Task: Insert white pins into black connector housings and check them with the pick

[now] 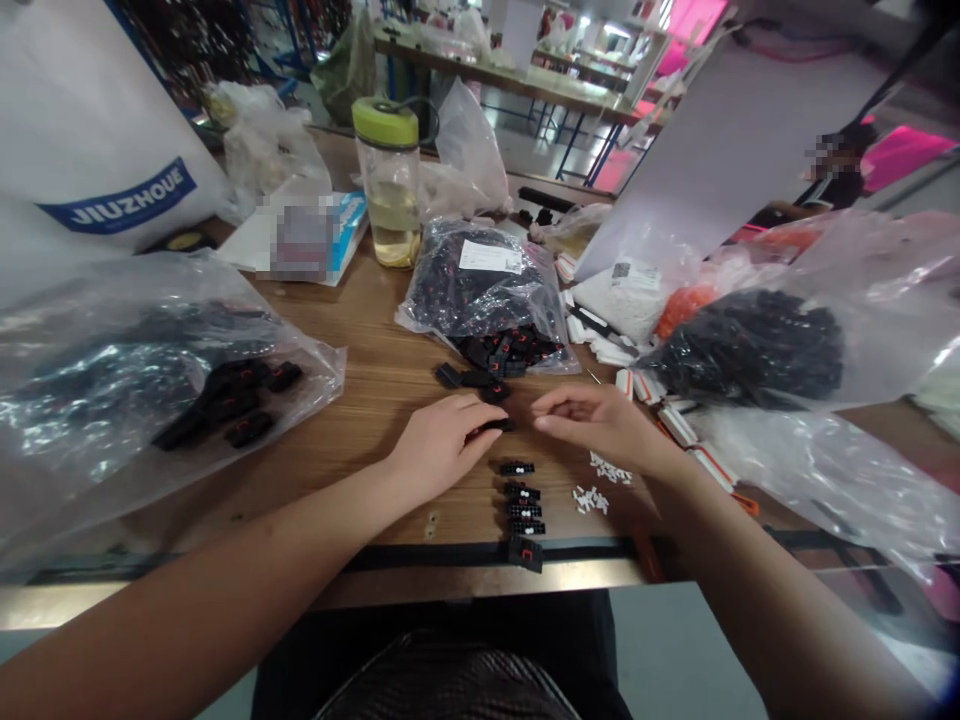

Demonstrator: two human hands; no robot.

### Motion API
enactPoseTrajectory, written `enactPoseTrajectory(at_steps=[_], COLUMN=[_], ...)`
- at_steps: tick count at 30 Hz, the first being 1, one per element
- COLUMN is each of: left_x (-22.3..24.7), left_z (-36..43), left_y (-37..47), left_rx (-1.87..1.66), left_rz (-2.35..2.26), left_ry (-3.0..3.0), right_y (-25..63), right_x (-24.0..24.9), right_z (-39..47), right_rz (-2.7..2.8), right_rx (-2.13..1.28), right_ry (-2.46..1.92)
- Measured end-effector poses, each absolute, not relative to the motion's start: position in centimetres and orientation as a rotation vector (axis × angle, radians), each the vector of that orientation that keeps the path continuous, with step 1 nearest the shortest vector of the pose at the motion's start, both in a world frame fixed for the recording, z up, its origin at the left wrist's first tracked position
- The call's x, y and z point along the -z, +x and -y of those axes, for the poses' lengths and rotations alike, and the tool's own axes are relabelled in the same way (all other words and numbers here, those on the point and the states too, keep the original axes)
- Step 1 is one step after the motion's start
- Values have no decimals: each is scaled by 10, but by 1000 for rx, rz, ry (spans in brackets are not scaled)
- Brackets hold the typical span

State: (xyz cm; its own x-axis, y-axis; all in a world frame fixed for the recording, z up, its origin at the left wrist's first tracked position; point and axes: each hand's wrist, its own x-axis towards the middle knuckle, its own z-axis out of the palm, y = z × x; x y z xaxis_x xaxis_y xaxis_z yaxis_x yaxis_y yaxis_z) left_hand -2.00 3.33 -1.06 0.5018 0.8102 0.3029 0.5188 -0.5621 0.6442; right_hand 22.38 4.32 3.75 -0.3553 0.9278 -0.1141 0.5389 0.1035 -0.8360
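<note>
Head view: left hand pinches a black connector over the wooden table. Right hand sits just beside, fingers curled; cannot tell whether it holds anything. Connector looks light, stiff, perhaps slick; grip suggested along its long sides.

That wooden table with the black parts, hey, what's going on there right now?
A person is working with bare hands at the table. The left hand holds a black part, while the right hand is just beside it, fingers bent; whether it holds anything is unclear. Nearer the person, a row of black parts runs toward the table edge, with small white pieces to its right. Beyond the hands lies a plastic bag of black parts.
</note>
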Motion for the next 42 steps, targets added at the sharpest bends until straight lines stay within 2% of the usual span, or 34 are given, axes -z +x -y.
enactPoseTrajectory(at_steps=[4, 9, 14, 22, 31, 42], left_x=[14, 16, 10, 17, 19, 19], left_z=[-34, -35, -36, -33, -35, -35], left_y=[-21, -13, -7, -3, -9, -10], left_rx=[-702, -695, -655, -733, -741, -773], left_rz=[-1079, -1078, -1093, -1063, -991, -965], left_ry=[2439, 2415, 2342, 2375, 2373, 2357], right_y=[268, 294, 294, 278, 288, 281], right_x=[-42, -32, -30, -25, -24, -20], right_z=[-35, -32, -39, -37, -41, -47], right_rz=[2053, 2141, 2156, 2038, 2091, 2034], right_rx=[-661, -590, -382, -255, -414, -377], right_ry=[-1709, -1827, -2014, -2157, -2087, -2119])
